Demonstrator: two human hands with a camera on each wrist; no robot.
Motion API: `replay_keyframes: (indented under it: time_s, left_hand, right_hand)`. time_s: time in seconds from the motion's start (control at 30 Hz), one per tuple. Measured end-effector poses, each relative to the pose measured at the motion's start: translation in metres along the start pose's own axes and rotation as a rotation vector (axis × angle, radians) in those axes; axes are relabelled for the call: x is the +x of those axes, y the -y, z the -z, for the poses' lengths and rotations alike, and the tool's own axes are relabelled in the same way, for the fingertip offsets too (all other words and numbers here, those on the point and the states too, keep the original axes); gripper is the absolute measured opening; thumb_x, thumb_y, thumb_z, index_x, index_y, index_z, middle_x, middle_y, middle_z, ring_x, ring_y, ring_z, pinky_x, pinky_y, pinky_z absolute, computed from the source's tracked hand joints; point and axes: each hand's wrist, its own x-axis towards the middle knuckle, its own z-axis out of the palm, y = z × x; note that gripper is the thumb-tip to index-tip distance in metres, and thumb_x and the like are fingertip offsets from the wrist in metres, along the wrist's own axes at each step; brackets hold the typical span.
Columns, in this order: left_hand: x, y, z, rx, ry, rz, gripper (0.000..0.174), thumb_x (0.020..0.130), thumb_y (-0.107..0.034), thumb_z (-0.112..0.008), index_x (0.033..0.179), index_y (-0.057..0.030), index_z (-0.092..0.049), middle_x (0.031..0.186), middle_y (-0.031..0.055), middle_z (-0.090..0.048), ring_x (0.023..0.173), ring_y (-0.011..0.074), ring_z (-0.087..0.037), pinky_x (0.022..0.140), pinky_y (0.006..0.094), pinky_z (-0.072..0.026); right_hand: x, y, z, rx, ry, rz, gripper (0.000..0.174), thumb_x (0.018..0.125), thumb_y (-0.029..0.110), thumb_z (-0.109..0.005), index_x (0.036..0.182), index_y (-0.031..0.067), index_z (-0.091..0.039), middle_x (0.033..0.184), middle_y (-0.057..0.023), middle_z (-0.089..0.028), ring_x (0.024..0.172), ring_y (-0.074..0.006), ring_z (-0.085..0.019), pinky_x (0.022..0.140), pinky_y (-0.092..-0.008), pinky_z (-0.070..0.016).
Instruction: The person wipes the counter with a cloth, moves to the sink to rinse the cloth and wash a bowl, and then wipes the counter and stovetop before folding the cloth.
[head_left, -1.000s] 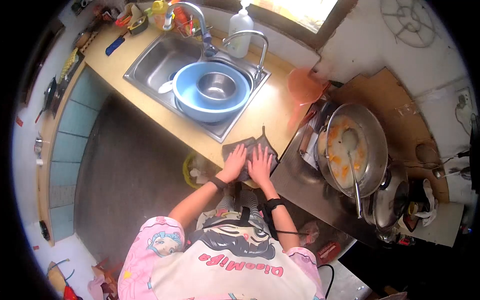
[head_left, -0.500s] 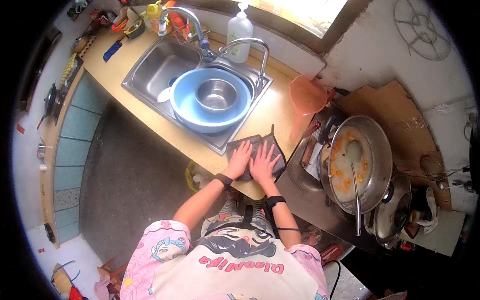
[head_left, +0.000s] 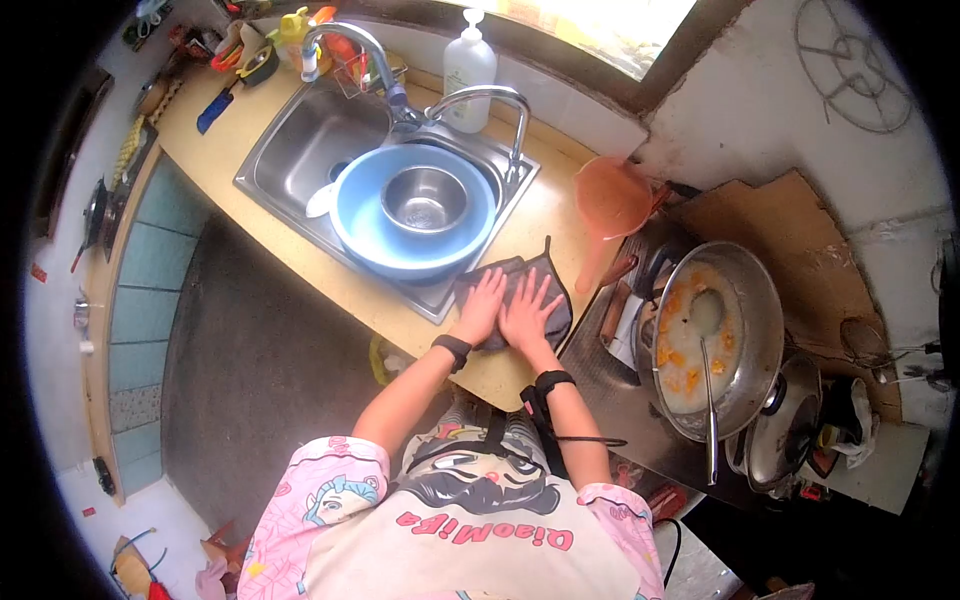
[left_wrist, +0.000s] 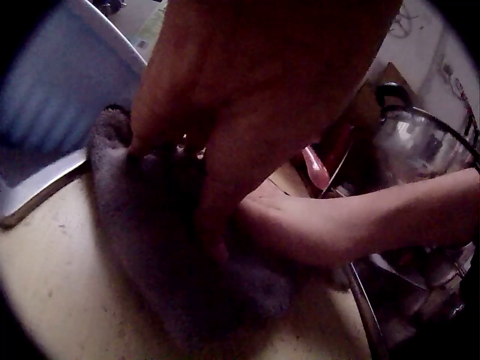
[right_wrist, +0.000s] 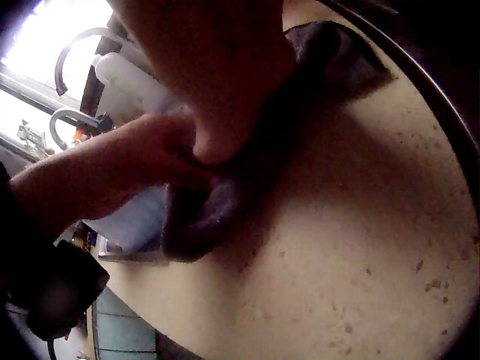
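Note:
A dark grey cloth (head_left: 560, 318) lies on the pale countertop (head_left: 490, 380) between the sink and the stove. My left hand (head_left: 482, 306) presses flat on its left part, fingers spread and pointing away from me. Close beside it, my right hand (head_left: 527, 318) rests on the right part, also with straight, spread fingers. In the left wrist view the left hand (left_wrist: 255, 97) covers much of the bunched cloth (left_wrist: 142, 225). The right wrist view shows the cloth (right_wrist: 202, 225) under both hands, its fingertips region dark and hard to make out.
A blue basin (head_left: 350, 215) holding a steel bowl (head_left: 424, 200) sits over the sink (head_left: 290, 150). An orange dipper (head_left: 612, 198) lies right of it. On the stove side stands a wok (head_left: 755, 330) with liquid and a ladle (head_left: 710, 400); a knife and lid are nearby.
Both hands and the cloth have shifted slightly away from the counter's near edge, baring more of the countertop there. The head view has also shifted a little.

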Motion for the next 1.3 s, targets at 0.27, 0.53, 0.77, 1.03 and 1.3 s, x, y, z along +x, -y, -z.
replay_keyframes:
  time_s: [0.27, 0.53, 0.77, 1.03, 1.3]
  left_hand:
    - [0.02, -0.001, -0.006, 0.153, 0.032, 0.067, 0.056, 0.078, -0.004, -0.048, 0.13, 0.0008, -0.03, 0.14, 0.0165, -0.023, 0.129, 0.0346, -0.023, 0.094, 0.0539, -0.0346]
    - [-0.026, 0.006, -0.013, 0.222, -0.005, -0.041, 0.084, 0.062, -0.007, -0.071, 0.133, -0.002, -0.025, 0.14, 0.0146, -0.021, 0.128, 0.0356, -0.024, 0.093, 0.05, -0.0377]
    - [-0.099, -0.009, -0.023, 0.189, -0.028, 0.034, 0.09, 0.056, -0.01, -0.076, 0.131, -0.0017, -0.028, 0.138, 0.0142, -0.026, 0.127, 0.0334, -0.026, 0.091, 0.0492, -0.0385]
    - [-0.096, -0.025, -0.004, 0.235, 0.126, 0.121, 0.096, 0.056, -0.015, -0.077, 0.134, -0.0013, -0.022, 0.14, 0.0138, -0.022, 0.128, 0.0342, -0.023, 0.092, 0.0503, -0.0381]
    - [-0.058, -0.015, -0.004, 0.225, 0.084, 0.139, 0.09, 0.061, -0.014, -0.073, 0.134, -0.0022, -0.022, 0.14, 0.0135, -0.022, 0.128, 0.0344, -0.024, 0.091, 0.0548, -0.037]
  right_hand:
    - [0.018, 0.001, 0.005, 0.044, 0.164, -0.102, 0.073, 0.082, 0.042, -0.041, 0.137, 0.0003, -0.017, 0.145, -0.0166, 0.003, 0.131, -0.043, 0.008, 0.093, -0.0701, 0.0008]
    - [-0.01, -0.003, 0.013, 0.104, 0.341, -0.062, 0.076, 0.084, 0.044, -0.042, 0.138, 0.0025, -0.01, 0.146, -0.0139, 0.005, 0.132, -0.0379, 0.01, 0.095, -0.0681, 0.0006]
    - [-0.063, 0.003, 0.008, 0.179, 0.45, 0.026, 0.101, 0.069, 0.047, -0.065, 0.139, 0.0085, -0.004, 0.146, -0.0116, 0.009, 0.132, -0.0389, 0.009, 0.094, -0.07, -0.0038]
    - [-0.06, 0.017, 0.013, 0.218, 0.415, -0.026, 0.118, 0.054, 0.033, -0.08, 0.138, 0.004, -0.004, 0.144, -0.0176, 0.009, 0.129, -0.0463, 0.01, 0.086, -0.0762, -0.0095]
    - [-0.017, 0.032, 0.032, 0.256, 0.518, -0.276, 0.129, 0.045, 0.026, -0.085, 0.138, 0.0045, 0.002, 0.142, -0.0169, 0.019, 0.126, -0.0484, 0.016, 0.087, -0.0762, -0.0088]
